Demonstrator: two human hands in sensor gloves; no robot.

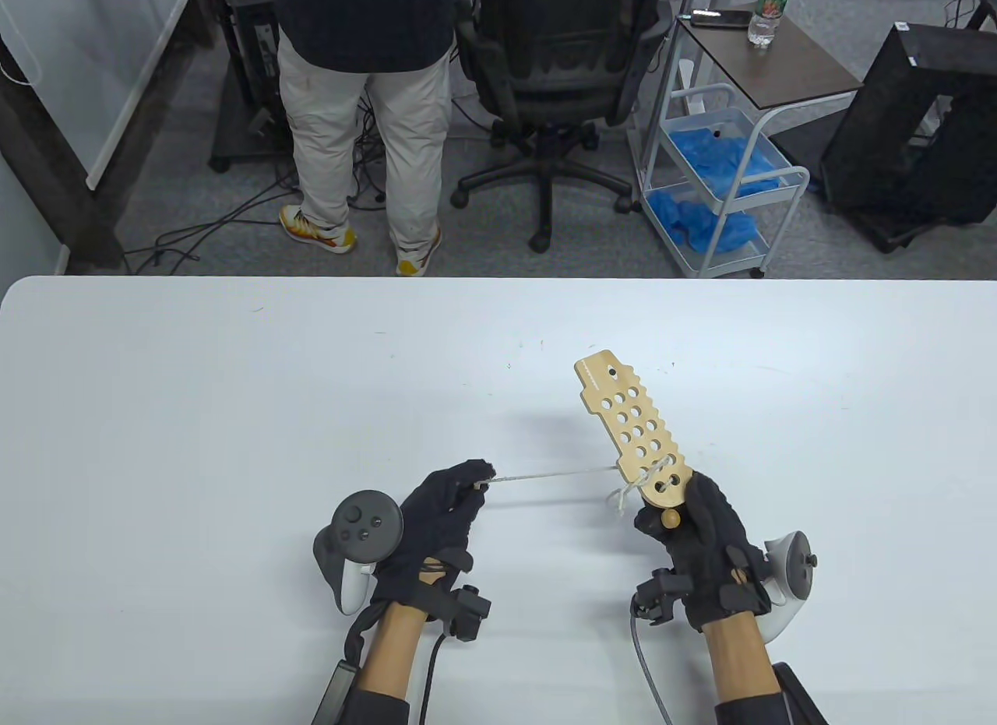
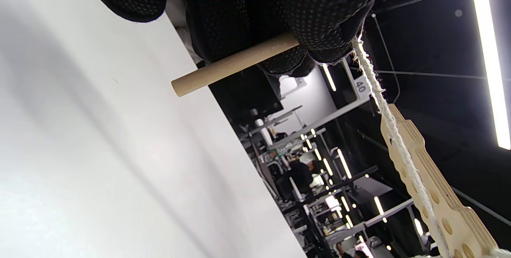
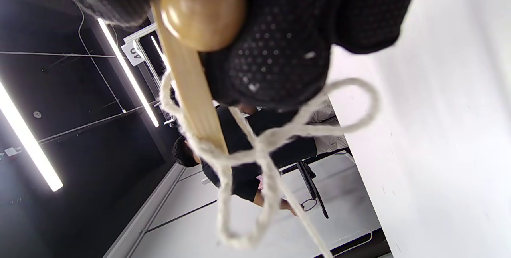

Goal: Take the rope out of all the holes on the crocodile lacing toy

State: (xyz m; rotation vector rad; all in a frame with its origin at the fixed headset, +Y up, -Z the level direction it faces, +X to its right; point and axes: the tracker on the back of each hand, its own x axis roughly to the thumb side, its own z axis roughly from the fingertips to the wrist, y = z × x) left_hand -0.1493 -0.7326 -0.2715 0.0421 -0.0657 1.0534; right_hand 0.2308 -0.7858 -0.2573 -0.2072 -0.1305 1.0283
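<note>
Flat pale wooden crocodile lacing board: smooth, matt. White twisted rope: fibrous, frayed. Round wooden knob: glossy. White table: smooth.

The right hand hides the crocodile toy's lower end.

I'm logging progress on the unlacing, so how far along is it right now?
Mostly done: nearly all holes on the crocodile board show empty. In hand: the right hand grips the board's lower end, and the left hand pinches the rope with its wooden needle, pulling it taut. Left: the rope loops through the last holes near the right hand's grip.
</note>
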